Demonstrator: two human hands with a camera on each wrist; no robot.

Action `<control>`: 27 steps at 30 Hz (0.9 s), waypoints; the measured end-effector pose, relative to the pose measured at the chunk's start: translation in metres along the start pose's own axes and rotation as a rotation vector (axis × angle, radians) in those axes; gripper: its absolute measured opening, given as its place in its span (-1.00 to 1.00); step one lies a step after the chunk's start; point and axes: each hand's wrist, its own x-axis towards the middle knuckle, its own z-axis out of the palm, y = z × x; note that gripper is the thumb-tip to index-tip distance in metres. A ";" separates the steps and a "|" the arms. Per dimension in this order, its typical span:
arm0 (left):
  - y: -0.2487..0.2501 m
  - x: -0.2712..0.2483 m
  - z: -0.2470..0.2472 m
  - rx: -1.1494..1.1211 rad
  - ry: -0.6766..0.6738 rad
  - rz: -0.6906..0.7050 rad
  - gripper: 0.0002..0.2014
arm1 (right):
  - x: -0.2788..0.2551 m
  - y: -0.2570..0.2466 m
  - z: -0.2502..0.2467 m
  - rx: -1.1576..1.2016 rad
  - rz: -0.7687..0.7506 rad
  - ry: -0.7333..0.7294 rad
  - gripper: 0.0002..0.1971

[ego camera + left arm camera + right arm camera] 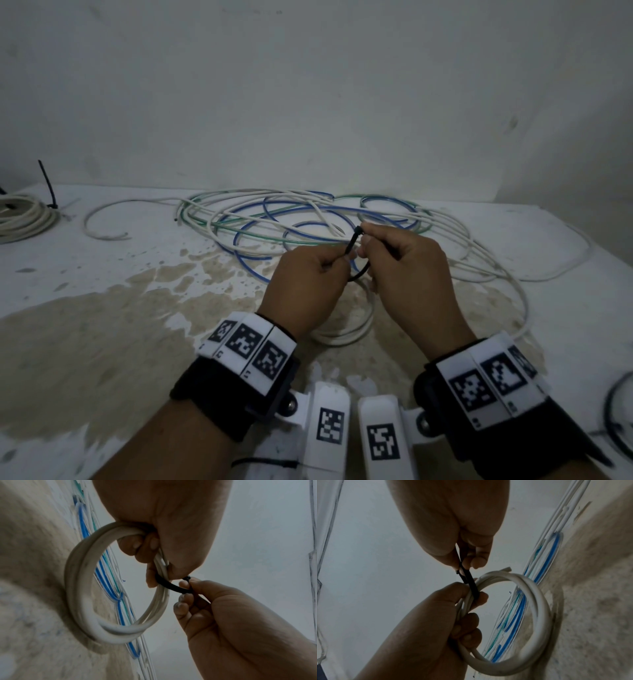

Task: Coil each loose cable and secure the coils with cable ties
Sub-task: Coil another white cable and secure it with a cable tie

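Head view: both hands up over the table [102, 274], working a black cable tie [354, 240] between them. Left hand [308, 284] has its fingers curled, pinching one end of the tie; right hand [407, 270] is curled too, pinching the other end, probably the head, up near the loose cables [274, 222]. White coil [346, 332] shows below the hands, mostly hidden by them. Those loose white, blue and green cables sprawl behind, not yet coiled. Done coil [24, 216] sits at far left with a tie tail sticking up, so I'd say at least one is finished. Spare tie [267, 464] lies by the near edge. Left wrist view: left hand [163, 527] has its fingers wrapped round the white coil [80, 582], bunching the turns together so the tie has one tight bundle to go round; coil hangs as a ring with its low side near or on the table. Cable tie [171, 585] loops round the strands just under the grip, right hand [223, 622] pinching its far side. Right wrist view: right hand [453, 527] pinches the cable tie [471, 582] with thumb and fingertips, strap running down across the white coil [537, 601] where the left hand [428, 635] clamps it. Can't tell if the tail is through the head yet. My read: threading or first cinch; holding close to the tie stops turns springing out.
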 end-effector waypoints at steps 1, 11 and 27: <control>-0.001 0.000 0.000 0.007 -0.003 0.006 -0.61 | 0.000 0.001 0.000 0.004 0.005 0.000 -0.78; -0.004 0.001 0.001 0.034 0.001 -0.004 -0.74 | 0.001 -0.001 -0.002 -0.023 0.002 -0.009 -0.79; -0.008 0.000 0.004 0.047 0.039 0.085 -0.71 | 0.001 -0.006 -0.005 0.040 0.081 -0.075 -0.88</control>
